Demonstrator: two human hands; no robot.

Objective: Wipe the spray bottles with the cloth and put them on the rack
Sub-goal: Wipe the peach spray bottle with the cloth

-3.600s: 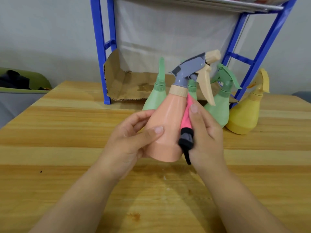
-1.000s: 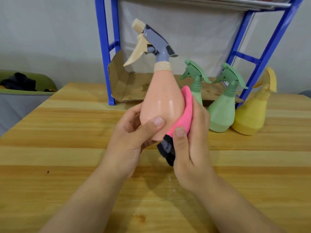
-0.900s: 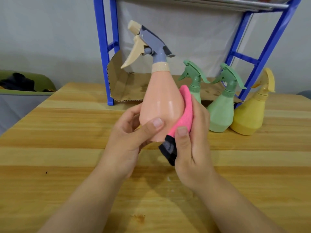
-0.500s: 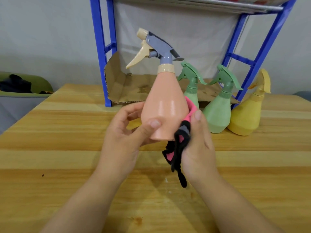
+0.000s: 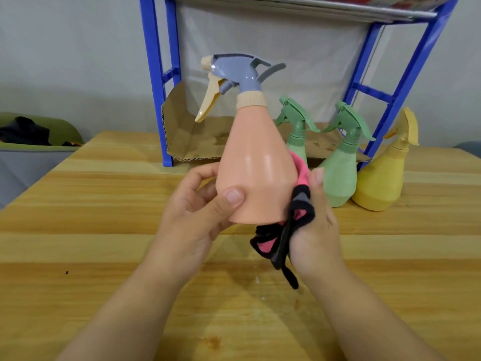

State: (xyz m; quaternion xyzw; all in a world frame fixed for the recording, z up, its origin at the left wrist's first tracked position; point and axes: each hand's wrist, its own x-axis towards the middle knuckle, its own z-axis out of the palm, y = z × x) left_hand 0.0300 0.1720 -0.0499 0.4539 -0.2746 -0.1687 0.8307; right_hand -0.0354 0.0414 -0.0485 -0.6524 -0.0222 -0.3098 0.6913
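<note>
I hold a peach spray bottle (image 5: 256, 168) with a grey head and cream trigger upright above the table. My left hand (image 5: 200, 214) grips its lower body, thumb across the front. My right hand (image 5: 316, 230) holds a pink cloth with black trim (image 5: 291, 230) against the bottle's right side; part of the cloth hangs below the bottle's base. Behind stand two green spray bottles (image 5: 338, 175) and a yellow one (image 5: 381, 178) on the table beside the blue rack (image 5: 156, 82).
The rack's bottom level holds a flattened cardboard sheet (image 5: 192, 136); a metal shelf runs across the top. The wooden table (image 5: 91, 230) spreads around my arms. A green bin with dark cloth (image 5: 33, 134) sits off the table's left edge.
The bottle was turned so its nozzle now points left instead of right. My right hand slid the cloth down the bottle's right side, and the cloth now bunches near the base.
</note>
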